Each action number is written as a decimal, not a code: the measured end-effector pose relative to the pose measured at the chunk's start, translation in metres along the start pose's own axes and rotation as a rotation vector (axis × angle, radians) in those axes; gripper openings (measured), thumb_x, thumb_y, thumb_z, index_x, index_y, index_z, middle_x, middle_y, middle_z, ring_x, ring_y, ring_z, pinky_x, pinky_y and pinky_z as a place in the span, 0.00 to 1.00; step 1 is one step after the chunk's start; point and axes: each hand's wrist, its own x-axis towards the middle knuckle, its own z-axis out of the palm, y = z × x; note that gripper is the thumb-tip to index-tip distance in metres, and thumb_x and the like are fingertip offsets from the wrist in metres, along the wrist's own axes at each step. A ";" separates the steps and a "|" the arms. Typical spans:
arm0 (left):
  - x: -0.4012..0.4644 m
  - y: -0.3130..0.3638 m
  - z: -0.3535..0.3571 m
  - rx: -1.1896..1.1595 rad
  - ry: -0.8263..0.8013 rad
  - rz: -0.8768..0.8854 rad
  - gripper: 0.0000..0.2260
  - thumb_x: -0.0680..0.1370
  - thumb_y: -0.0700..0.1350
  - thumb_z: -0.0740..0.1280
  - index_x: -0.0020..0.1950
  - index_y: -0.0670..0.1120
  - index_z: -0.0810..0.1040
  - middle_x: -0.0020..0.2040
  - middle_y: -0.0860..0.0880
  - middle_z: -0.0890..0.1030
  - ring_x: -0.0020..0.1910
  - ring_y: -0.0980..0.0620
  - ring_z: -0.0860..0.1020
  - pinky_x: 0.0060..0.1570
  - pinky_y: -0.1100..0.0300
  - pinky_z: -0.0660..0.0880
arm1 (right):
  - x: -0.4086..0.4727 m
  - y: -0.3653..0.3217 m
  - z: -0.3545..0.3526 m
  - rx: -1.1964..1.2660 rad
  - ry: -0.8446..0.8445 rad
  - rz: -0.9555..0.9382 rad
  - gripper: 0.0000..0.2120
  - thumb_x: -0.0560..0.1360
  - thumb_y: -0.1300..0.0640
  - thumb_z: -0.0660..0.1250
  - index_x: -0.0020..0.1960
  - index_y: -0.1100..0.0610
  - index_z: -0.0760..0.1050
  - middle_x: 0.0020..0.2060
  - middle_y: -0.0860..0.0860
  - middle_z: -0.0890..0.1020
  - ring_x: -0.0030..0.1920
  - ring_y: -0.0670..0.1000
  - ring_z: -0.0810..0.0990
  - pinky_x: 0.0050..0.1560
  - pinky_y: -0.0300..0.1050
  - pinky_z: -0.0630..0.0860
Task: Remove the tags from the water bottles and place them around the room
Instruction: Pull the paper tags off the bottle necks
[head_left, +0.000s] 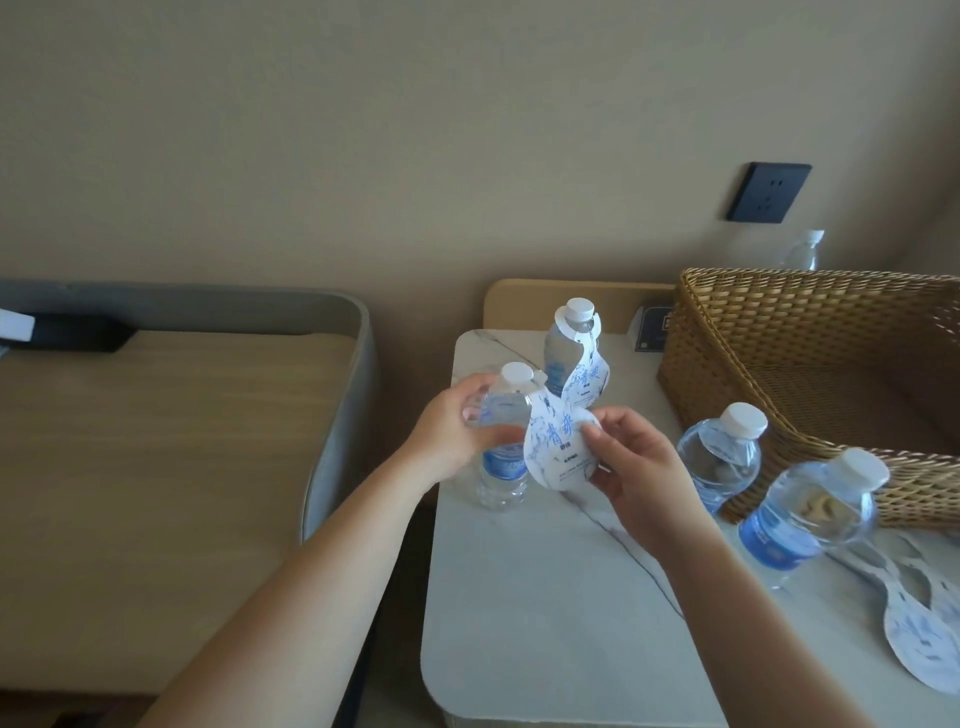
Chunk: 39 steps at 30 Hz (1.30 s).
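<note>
Gripping a water-filled bottle (501, 441), the left hand (449, 431) steadies it; right hand (636, 467) pinches its tag (558, 447).

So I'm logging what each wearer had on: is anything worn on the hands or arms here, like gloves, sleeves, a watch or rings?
Nothing that shows. The left hand and right hand are bare, with no gloves, and I can make out no rings. Both forearms are uncovered down to the bottom edge of the picture: no sleeves, watch or bracelet in view. The nails are short and look unpainted.
</note>
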 end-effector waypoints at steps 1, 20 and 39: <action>-0.001 -0.002 0.002 0.031 0.039 0.001 0.27 0.66 0.51 0.79 0.63 0.53 0.75 0.60 0.54 0.80 0.59 0.52 0.78 0.59 0.52 0.76 | 0.000 -0.004 0.005 0.012 0.004 -0.006 0.04 0.71 0.56 0.69 0.44 0.56 0.78 0.46 0.55 0.85 0.45 0.51 0.84 0.41 0.44 0.80; -0.056 0.019 0.050 0.530 0.353 0.301 0.36 0.74 0.58 0.69 0.75 0.41 0.61 0.73 0.43 0.68 0.72 0.44 0.65 0.70 0.48 0.64 | -0.071 -0.026 -0.025 0.081 0.292 -0.122 0.04 0.72 0.63 0.68 0.46 0.57 0.76 0.42 0.53 0.85 0.42 0.50 0.84 0.37 0.41 0.80; -0.097 0.056 0.243 0.687 0.239 0.268 0.36 0.73 0.55 0.71 0.74 0.38 0.64 0.68 0.38 0.72 0.66 0.39 0.71 0.64 0.46 0.68 | -0.185 -0.046 -0.293 0.058 0.656 -0.005 0.03 0.75 0.65 0.67 0.48 0.61 0.77 0.44 0.59 0.85 0.41 0.53 0.85 0.36 0.42 0.81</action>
